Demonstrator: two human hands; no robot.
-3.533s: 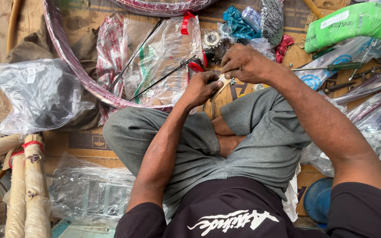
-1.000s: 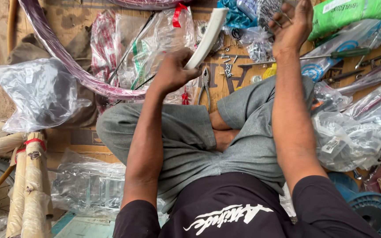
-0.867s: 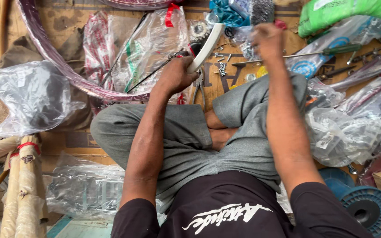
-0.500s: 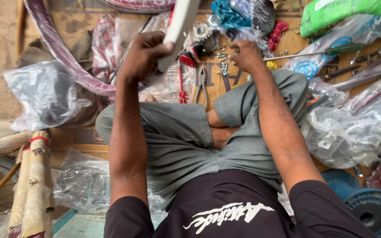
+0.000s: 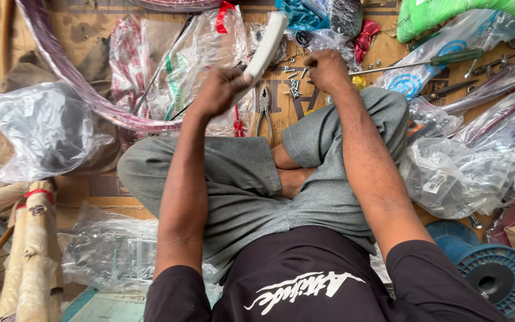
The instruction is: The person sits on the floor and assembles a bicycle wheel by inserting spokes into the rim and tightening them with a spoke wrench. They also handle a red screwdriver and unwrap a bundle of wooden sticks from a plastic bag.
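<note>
Seated cross-legged on flattened cardboard, both forearms stretched forward over the knees. Left hand raised, wrist bent, fingers clenched round the lower end of a white curved mudguard, which slants up and away from the pliers. Right hand lower, just right of the pliers, knuckles up, fingers curled down onto a scatter of small bolts; cannot tell whether anything is pinched. Pliers flat on the cardboard between the two hands, handles toward the knees. Far right of the pliers, a green-handled screwdriver across plastic bags. Left of the pliers, a dark red rim.
</note>
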